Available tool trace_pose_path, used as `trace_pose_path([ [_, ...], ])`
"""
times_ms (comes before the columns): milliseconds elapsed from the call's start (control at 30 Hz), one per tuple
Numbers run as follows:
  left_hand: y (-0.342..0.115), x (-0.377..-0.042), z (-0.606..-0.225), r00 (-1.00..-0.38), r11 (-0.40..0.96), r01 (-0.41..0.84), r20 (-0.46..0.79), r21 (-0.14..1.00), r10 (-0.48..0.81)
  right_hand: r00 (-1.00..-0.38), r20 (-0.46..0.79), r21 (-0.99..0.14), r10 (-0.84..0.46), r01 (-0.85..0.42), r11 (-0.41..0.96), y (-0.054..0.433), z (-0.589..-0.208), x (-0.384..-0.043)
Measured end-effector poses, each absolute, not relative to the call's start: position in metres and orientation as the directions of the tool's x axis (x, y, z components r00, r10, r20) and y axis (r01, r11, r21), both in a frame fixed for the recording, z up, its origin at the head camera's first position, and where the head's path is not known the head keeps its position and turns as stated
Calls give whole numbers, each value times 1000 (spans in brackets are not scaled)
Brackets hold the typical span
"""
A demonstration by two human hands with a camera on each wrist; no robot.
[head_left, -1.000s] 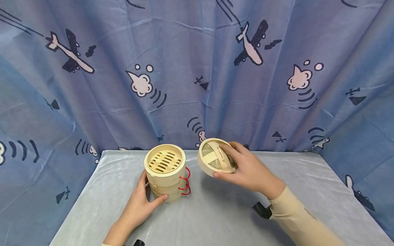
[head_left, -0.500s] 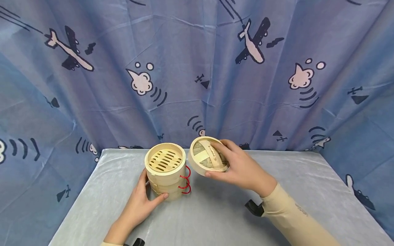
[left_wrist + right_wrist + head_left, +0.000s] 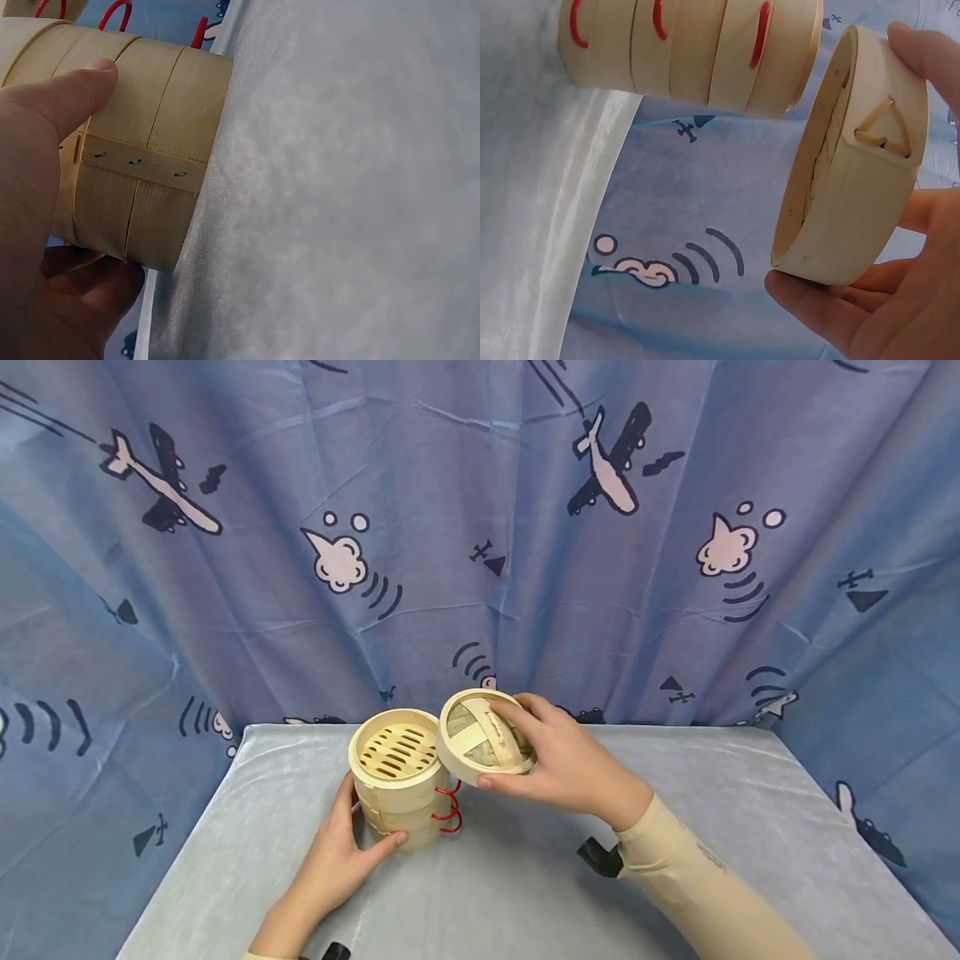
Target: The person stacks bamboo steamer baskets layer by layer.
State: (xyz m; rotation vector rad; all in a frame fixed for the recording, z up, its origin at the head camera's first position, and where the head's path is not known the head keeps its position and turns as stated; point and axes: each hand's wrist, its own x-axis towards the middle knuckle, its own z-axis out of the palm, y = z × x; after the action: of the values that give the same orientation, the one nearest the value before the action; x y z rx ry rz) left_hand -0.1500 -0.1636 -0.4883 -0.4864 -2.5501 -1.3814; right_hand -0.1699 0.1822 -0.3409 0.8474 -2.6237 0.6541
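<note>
A round bamboo steamer [image 3: 401, 797] stands upright on the table, its slatted rack [image 3: 397, 752] showing at the uncovered top and red cord loops [image 3: 447, 810] on its right side. My left hand [image 3: 333, 860] grips it low on the left; in the left wrist view the thumb [image 3: 82, 90] presses its wall and other fingers curl beneath its far side. My right hand [image 3: 570, 760] holds the woven bamboo lid [image 3: 480, 735] by its rim, tilted, just right of the steamer's top. In the right wrist view a gap shows between the lid [image 3: 855, 165] and the steamer [image 3: 697, 52].
A pale grey cloth covers the table [image 3: 675, 827]. Behind and at both sides hangs a blue curtain [image 3: 420, 527] printed with planes and clouds. Black straps [image 3: 600, 857] sit at the wrists.
My right hand has carried the lid leftward, up close to the steamer's top edge. The left hand and the steamer have stayed in place.
</note>
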Motion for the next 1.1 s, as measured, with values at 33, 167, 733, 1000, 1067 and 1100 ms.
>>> trace_pose_path([
  [33,-164,-150,-489,-926,510,377,325,774,190,-777,413,-317,-475,-612,725,180,-341,-171],
  [167,-164,-150,-489,-926,516,376,325,770,191,-776,402,-299,-485,-612,732,173,-342,-175],
  [733,-164,-152,-488,-926,503,377,324,778,194,-779,361,-348,-513,-623,701,156,-344,-181],
  [1000,-165,-152,-489,-925,506,378,329,775,188,-773,349,-354,-530,-632,689,146,-341,-184],
  [1067,-165,-152,-489,-925,506,380,331,775,188,-768,353,-351,-534,-638,685,143,-341,-185],
  [1100,-165,-152,-489,-925,506,381,331,774,188,-763,358,-350,-538,-644,680,142,-342,-186],
])
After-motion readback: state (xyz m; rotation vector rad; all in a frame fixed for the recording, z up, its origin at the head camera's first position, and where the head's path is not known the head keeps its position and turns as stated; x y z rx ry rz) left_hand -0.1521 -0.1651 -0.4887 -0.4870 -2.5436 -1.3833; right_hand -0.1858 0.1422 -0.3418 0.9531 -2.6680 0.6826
